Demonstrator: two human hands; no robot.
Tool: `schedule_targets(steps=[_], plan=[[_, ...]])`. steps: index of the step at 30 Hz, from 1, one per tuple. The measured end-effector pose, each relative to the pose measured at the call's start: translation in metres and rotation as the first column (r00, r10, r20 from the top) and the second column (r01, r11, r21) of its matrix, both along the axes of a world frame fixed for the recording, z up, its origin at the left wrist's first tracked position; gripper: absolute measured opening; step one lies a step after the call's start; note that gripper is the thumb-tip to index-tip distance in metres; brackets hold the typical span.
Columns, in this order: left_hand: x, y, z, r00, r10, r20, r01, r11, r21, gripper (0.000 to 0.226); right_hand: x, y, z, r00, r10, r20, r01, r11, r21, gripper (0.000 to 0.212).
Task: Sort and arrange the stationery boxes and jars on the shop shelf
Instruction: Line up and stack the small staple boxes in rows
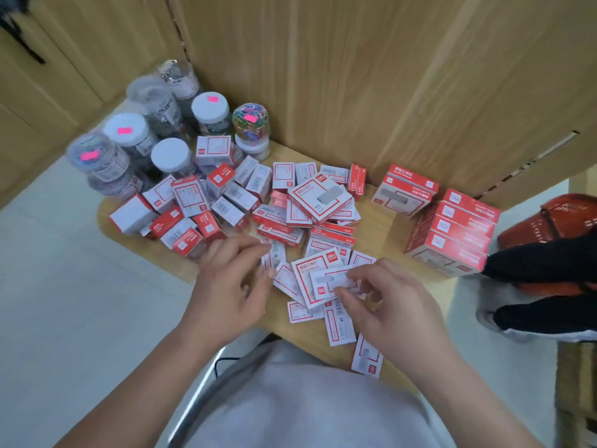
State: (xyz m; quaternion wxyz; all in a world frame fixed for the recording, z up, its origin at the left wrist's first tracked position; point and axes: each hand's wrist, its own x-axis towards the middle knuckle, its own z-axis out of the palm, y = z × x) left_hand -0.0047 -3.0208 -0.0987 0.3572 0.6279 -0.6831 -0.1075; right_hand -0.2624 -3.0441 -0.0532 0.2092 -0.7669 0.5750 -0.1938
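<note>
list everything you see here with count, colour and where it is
jars: about nine, clear with white lids, some with pink stickers, back left of shelf
paper clip jar: one, multicoloured clips, stacked on another jar, back centre
small staple boxes: many, red and white, jumbled across the middle
large staple boxes: about six, red and white, mostly stacked at right
shelf: one, light wood
basket: one, red, far right
left hand: over the boxes, fingers relaxed
right hand: pinches a flat staple box
</note>
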Motion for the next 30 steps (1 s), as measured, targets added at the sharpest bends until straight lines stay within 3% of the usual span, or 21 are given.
schedule_targets(steps=[4, 10, 14, 17, 22, 27, 30], plan=[[0.0, 0.007, -0.037, 0.999, 0.039, 0.004, -0.039, 0.999, 0.032, 0.027, 0.021, -0.007, -0.006, 0.999, 0.015, -0.043, -0.014, 1.0, 0.024, 0.027], [-0.013, -0.013, -0.032, 0.977, 0.202, -0.068, -0.2, 0.979, 0.039, 0.026, 0.029, -0.014, -0.009, 0.993, -0.051, -0.106, 0.05, 0.999, -0.017, 0.033], [-0.014, -0.02, -0.027, 0.967, 0.247, -0.062, -0.245, 0.969, 0.035, 0.029, 0.033, -0.022, -0.011, 0.988, -0.148, -0.047, 0.147, 0.989, -0.015, 0.031], [-0.003, -0.014, -0.018, 0.968, 0.178, -0.175, -0.177, 0.984, 0.023, 0.029, 0.031, -0.028, -0.009, 0.984, -0.166, 0.067, 0.164, 0.986, 0.032, 0.02], [0.003, -0.007, 0.008, 0.991, 0.034, -0.133, -0.036, 0.999, -0.015, 0.02, 0.015, -0.021, -0.004, 0.957, -0.213, 0.196, 0.186, 0.972, 0.146, 0.017], [-0.022, -0.029, 0.018, 0.935, -0.35, -0.059, 0.353, 0.932, 0.081, 0.039, 0.007, -0.014, 0.005, 0.917, -0.257, 0.304, 0.153, 0.932, 0.327, 0.021], [-0.035, -0.044, 0.018, 0.913, -0.408, -0.009, 0.404, 0.9, 0.163, 0.049, 0.003, -0.012, 0.01, 0.897, -0.27, 0.351, 0.125, 0.915, 0.384, 0.018]])
